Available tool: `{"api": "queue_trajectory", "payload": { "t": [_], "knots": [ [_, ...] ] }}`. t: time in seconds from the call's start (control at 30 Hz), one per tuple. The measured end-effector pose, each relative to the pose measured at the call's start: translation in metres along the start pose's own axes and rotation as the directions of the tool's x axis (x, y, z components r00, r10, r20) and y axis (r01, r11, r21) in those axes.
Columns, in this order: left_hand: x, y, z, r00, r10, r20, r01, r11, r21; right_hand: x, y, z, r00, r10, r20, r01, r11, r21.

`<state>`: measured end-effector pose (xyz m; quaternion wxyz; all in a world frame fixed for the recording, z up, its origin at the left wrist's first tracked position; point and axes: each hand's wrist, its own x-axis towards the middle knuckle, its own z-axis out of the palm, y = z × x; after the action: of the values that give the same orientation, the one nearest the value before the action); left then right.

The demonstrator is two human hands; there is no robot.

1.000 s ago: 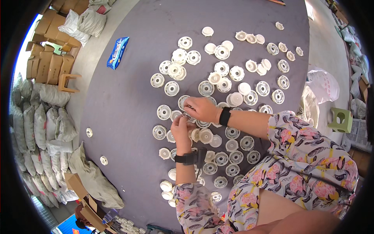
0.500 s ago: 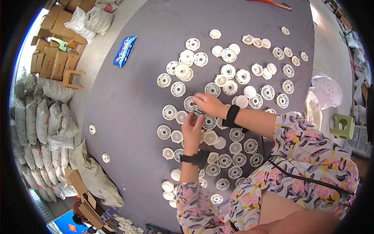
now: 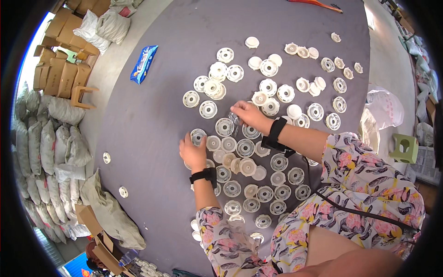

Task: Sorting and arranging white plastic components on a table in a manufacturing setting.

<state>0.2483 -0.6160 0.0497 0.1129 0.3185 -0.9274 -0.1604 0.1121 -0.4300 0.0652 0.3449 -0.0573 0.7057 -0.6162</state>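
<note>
My left hand [image 3: 193,154] has its thumb and fingers closed about a round white plastic part with a metal ring [image 3: 198,135], low over the grey cloth. My right hand [image 3: 251,116] is to the right of it, its fingers pinching a small bunch of shiny metal pieces [image 3: 234,119] whose exact shape is blurred. Just below that hand lie more white round parts with metal rings, among them one ringed part [image 3: 224,127] and another [image 3: 245,147]. Plain white discs [image 3: 248,167] lie among them. Both wrists wear black bands.
Many similar parts spread over the grey cloth-covered table [image 3: 152,184]. A blue packet [image 3: 144,64] lies at the upper left, an orange-red object [image 3: 318,4] at the far edge. Stacked sacks [image 3: 46,143] and cardboard boxes [image 3: 64,76] stand left; a green stool [image 3: 404,147] stands right.
My hands have parted. The left moved left onto a ringed part; the right moved slightly up and right, keeping the shiny metal pieces. The view has shifted slightly.
</note>
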Motion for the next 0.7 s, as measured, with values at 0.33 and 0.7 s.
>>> {"api": "queue_trajectory", "payload": {
  "t": [0.33, 0.7],
  "knots": [
    [-0.017, 0.064, -0.003, 0.886, 0.159, 0.436, 0.353, 0.38, -0.855, -0.003, -0.005, -0.006, 0.878, 0.202, 0.433, -0.289, 0.946, 0.144],
    [0.01, 0.054, 0.008, 0.66, -0.17, 0.731, 0.737, -0.039, -0.675, 0.028, -0.009, -0.042, 0.824, -0.503, -0.261, 0.425, 0.853, -0.303]
  ]
}}
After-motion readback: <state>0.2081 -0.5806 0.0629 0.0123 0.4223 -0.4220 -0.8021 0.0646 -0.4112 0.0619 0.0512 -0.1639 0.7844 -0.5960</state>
